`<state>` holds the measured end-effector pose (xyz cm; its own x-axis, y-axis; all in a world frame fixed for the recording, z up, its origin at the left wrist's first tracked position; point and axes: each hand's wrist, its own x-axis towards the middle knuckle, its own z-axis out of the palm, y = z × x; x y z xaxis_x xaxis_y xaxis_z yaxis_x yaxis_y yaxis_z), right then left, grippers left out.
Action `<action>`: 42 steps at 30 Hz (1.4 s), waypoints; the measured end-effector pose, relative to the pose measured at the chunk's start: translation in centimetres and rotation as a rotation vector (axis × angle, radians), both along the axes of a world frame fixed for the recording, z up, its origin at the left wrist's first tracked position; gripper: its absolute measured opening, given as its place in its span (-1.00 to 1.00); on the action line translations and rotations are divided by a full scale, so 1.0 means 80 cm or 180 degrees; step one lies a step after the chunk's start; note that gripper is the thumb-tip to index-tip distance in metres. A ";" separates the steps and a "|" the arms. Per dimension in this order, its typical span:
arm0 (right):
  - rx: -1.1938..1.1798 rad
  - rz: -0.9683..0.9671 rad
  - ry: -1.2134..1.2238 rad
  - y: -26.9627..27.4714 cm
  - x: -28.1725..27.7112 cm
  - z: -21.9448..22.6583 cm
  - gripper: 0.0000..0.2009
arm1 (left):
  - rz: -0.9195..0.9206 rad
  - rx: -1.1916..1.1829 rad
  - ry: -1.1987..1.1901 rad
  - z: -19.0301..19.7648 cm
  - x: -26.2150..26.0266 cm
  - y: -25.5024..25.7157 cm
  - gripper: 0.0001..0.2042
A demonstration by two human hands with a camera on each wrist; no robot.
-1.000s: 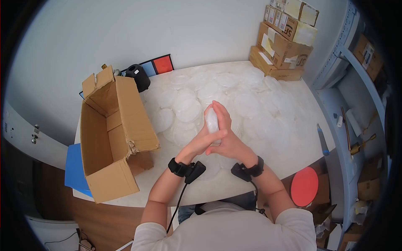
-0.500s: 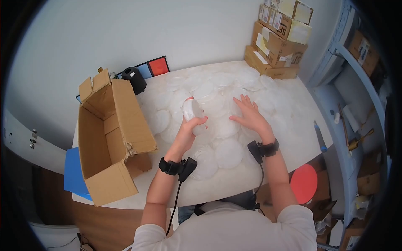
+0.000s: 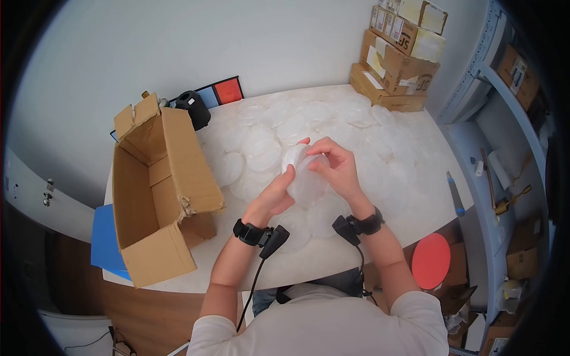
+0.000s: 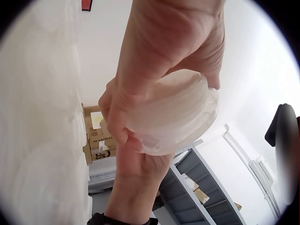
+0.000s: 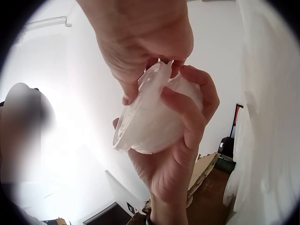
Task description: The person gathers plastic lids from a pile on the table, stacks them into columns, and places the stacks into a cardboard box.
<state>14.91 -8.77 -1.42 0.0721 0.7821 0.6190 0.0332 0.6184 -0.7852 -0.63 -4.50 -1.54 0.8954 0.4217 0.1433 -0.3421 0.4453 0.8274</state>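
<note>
Over the table, my left hand [image 3: 274, 194] grips a small stack of round, translucent plastic lids [image 3: 292, 156]. In the right wrist view its fingers [image 5: 191, 115] wrap around the side of the stack [image 5: 159, 110]. My right hand [image 3: 341, 171] pinches the rim of a clear lid [image 3: 310, 185] at the near side of the stack, thumb and fingertips right at the edge. The left wrist view has both hands meeting around the lids [image 4: 176, 112]. Below them, many similar loose lids [image 3: 261, 148] lie spread across the white table [image 3: 249, 276].
An open cardboard box [image 3: 193, 160] stands at the table's left, with a black cylindrical object [image 3: 194, 111] behind it. Stacked cartons [image 3: 398, 65] occupy the far right corner. A blue-handled tool [image 3: 456, 194] lies at the right edge, beside a metal shelf [image 3: 522, 101].
Both hands first clasped the stack; then my right hand spread open over the loose lids while my left held the stack farther left. Now the hands are together again, the right pinching a lid.
</note>
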 end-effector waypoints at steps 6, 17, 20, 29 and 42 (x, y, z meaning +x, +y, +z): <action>0.0014 -0.0217 0.0377 0.007 -0.010 0.000 -0.84 | -0.0375 -0.0214 0.0034 -0.012 -0.002 0.001 -0.11; -0.0418 -0.1016 -0.1210 -0.011 0.001 0.020 -0.63 | 0.0518 -0.0435 0.0582 0.002 -0.005 0.007 -0.49; -0.0715 -0.0538 -0.2327 -0.045 0.016 0.026 -0.48 | 0.1130 -0.0490 0.0732 0.006 -0.014 0.018 -0.58; -0.0703 -0.0008 -0.4860 -0.099 0.004 -0.010 -0.15 | 0.1707 -0.0234 0.0880 0.019 -0.018 0.017 -0.64; -0.1467 -0.0209 -0.2179 -0.061 0.045 0.028 -0.71 | 0.1639 -0.0317 0.0851 0.009 -0.014 0.024 -0.67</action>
<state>18.48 -13.62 0.79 -0.1499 0.9755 0.1608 0.6209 0.2195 -0.7526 -1.77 -2.61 -0.81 0.5712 0.8117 -0.1219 -0.3202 0.3572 0.8774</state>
